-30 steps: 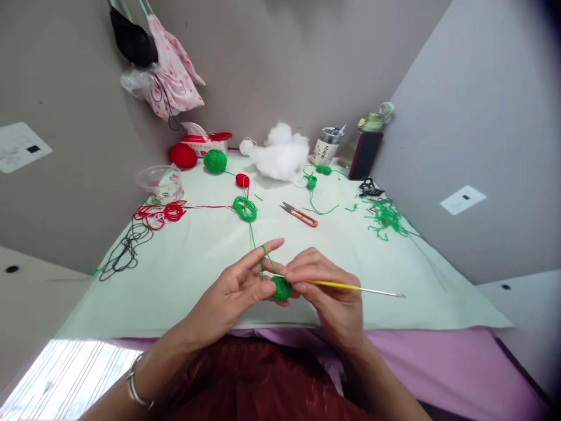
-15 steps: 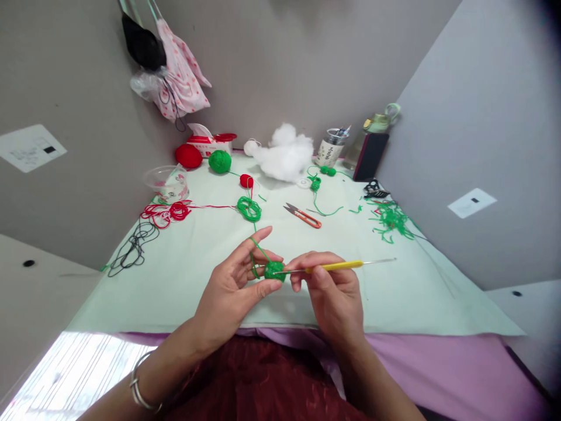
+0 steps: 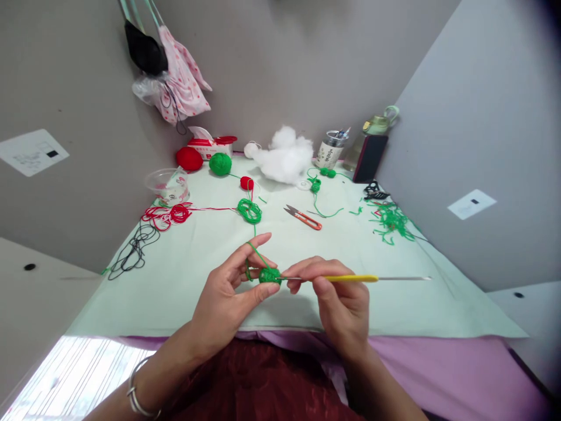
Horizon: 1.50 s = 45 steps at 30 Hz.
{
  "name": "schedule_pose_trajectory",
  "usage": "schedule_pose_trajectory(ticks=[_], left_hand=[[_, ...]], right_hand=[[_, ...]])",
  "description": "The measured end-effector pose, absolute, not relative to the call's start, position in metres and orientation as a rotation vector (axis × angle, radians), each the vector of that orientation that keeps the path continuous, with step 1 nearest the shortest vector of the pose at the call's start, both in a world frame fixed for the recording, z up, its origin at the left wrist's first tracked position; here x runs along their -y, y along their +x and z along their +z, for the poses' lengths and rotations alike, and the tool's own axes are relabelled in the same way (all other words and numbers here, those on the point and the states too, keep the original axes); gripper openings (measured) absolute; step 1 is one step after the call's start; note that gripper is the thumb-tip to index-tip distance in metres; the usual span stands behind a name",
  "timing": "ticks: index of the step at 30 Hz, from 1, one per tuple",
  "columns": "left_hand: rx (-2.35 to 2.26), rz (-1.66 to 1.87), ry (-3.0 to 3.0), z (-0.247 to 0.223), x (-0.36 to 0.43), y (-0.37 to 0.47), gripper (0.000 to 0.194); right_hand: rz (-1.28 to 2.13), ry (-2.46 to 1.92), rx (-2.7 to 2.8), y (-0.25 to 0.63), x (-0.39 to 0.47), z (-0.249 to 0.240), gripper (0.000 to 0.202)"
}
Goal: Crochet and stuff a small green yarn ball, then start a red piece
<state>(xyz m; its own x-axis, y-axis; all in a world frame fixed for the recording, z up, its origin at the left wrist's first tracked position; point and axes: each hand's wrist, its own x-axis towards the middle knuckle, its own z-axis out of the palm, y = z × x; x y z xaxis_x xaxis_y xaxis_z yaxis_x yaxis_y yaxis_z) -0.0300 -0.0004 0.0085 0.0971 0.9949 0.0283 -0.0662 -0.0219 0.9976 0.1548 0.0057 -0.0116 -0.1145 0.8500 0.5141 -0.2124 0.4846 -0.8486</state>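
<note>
My left hand [image 3: 230, 283] pinches a small green crochet piece [image 3: 269, 275] between thumb and fingers, its index finger raised. Green yarn runs over that finger from a loose green coil [image 3: 249, 211] on the table down to the piece. In my right hand [image 3: 339, 298] is a crochet hook with a yellow handle [image 3: 353, 279], gripped like a pen and lying nearly level. Its left tip meets the right side of the crochet piece; whether it sits in a stitch I cannot tell. The other metal end points right.
Orange-handled thread snips [image 3: 303, 217] lie beyond my hands. White stuffing [image 3: 284, 156], a green yarn ball [image 3: 220, 164], a red yarn ball [image 3: 189, 158] and a pen cup [image 3: 331, 149] stand at the back. Green scraps [image 3: 391, 221] lie right; black cord [image 3: 135, 251] lies left.
My right hand has shifted slightly right and the hook now lies flatter, its free end further right. The green crochet piece has moved a little left with my left hand.
</note>
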Motion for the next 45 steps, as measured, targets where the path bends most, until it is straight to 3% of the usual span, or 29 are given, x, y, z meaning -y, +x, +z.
schedule_pose_trajectory(ticks=[8, 15, 20, 30, 34, 39, 45], left_hand=[[-1.076, 1.229, 1.207, 0.007, 0.002, -0.026, 0.056], [-1.113, 1.324, 1.104, 0.005, 0.008, -0.019, 0.052], [-0.987, 1.325, 0.984, 0.0, 0.008, -0.017, 0.058], [-1.008, 1.271, 1.086, 0.001, 0.007, -0.023, 0.062], [-0.973, 1.274, 1.049, -0.001, 0.006, -0.021, 0.054], [-0.933, 1.282, 0.993, -0.002, 0.008, -0.017, 0.048], [-0.85, 1.277, 0.916, -0.005, 0.007, -0.014, 0.054]], right_hand=[[0.566, -0.595, 1.673, 0.152, -0.001, -0.019, 0.034], [-0.056, -0.657, 1.871, 0.152, 0.003, -0.029, 0.056], [0.138, -0.636, 1.815, 0.152, 0.005, -0.033, 0.053], [0.782, -0.653, 1.399, 0.149, 0.0, -0.015, 0.024], [0.716, -0.647, 1.414, 0.148, 0.004, -0.021, 0.029], [0.387, -0.693, 1.62, 0.145, 0.007, -0.032, 0.045], [0.427, -0.704, 1.615, 0.146, -0.001, -0.026, 0.037]])
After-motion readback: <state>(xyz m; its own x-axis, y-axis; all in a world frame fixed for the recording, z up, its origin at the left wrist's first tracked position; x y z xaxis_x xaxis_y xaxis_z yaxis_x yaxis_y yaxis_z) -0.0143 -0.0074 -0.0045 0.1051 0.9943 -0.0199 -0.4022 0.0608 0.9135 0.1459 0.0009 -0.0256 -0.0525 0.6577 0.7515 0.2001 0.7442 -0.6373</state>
